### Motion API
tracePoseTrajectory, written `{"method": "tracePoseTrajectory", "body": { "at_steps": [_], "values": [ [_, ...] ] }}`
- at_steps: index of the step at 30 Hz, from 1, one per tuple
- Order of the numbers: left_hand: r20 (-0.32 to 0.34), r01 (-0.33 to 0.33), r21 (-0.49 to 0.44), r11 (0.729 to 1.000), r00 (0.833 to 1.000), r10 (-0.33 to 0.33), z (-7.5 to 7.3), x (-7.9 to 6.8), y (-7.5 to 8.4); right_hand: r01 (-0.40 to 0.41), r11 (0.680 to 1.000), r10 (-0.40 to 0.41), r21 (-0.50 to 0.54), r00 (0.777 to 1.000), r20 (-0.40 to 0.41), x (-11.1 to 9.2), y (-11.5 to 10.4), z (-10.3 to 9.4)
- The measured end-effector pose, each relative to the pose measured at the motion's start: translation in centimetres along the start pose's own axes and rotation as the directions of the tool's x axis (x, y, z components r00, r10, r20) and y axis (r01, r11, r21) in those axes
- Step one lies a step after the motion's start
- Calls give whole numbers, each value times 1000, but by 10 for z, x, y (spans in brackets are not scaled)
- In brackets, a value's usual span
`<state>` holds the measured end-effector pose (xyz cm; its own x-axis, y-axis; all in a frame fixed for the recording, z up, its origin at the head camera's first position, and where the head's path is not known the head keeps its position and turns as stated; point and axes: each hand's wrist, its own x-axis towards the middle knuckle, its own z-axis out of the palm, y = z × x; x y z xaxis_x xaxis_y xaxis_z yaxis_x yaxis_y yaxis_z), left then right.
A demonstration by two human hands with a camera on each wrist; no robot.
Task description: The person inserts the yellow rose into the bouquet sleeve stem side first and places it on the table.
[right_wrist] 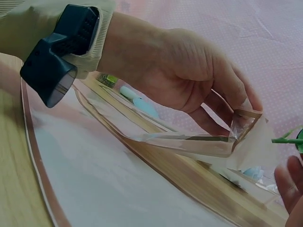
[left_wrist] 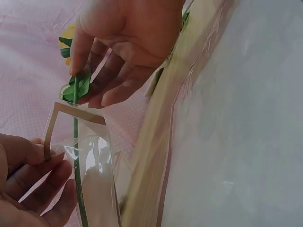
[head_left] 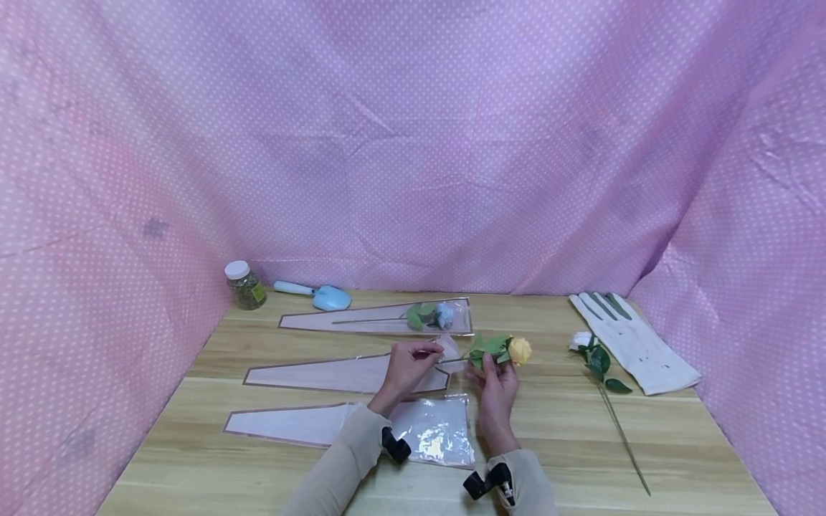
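- Yellow rose [head_left: 519,350]: head just right of the middle sleeve [head_left: 310,374], stem running left to its wide mouth. In the left wrist view the stem shows through the film, so it looks to be inside.
- Your right hand [head_left: 498,394]: narrow grip on the yellow rose, thumb and fingers closed about the stem at the leaves, right of the middle sleeve.
- Your left hand [head_left: 413,365]: tight pinch on the middle sleeve's mouth edge.
- Handling, yellow rose: probably light; stem likely stiff, petals and leaves soft and easily creased. Best hold: stem, just below the head.
- Handling, middle sleeve: thin, glossy film, likely slippery and limp, quick to crumple. Best hold: one brown-bordered lip.
- Edges: the mouth's corners may snag leaves; the near sleeve [head_left: 435,426] lies just on your side of the middle sleeve.
- Far sleeve [head_left: 310,321], blue rose [head_left: 444,315] within its outline: just beyond the middle sleeve; limits reach that way.
- White rose [head_left: 579,341] and glove [head_left: 639,347]: well right of the middle sleeve.
- Jar [head_left: 247,289] and trowel [head_left: 332,297]: beyond the middle sleeve, leftward.
- Room: widest gap right of the middle sleeve, towards the white rose's stem.
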<state>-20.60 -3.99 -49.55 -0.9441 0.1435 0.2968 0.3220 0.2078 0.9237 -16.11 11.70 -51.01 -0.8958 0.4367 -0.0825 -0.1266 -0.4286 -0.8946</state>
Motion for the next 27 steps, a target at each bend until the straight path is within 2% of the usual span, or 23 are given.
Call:
{"method": "tracePoseTrajectory", "body": {
  "at_steps": [6,12,18,22,27],
  "values": [
    [0,-17,11,1000,1000,17,1,-1,3,-5,1000,5,18,1000,18,-2,2,4],
    [6,-9,-13,1000,1000,10,2,-3,9,-7,999,9,-32,998,56,-3,5,5],
    [-3,-4,-16,1000,1000,4,2,-3,14,-20,996,21,-88,1000,8,-3,7,7],
    [7,-39,-15,999,999,39,3,-3,15,-36,992,31,-123,999,-37,-5,7,9],
    [10,-74,11,997,997,74,3,-4,14,-70,987,64,-146,997,-48,-5,7,9]
  ]
}}
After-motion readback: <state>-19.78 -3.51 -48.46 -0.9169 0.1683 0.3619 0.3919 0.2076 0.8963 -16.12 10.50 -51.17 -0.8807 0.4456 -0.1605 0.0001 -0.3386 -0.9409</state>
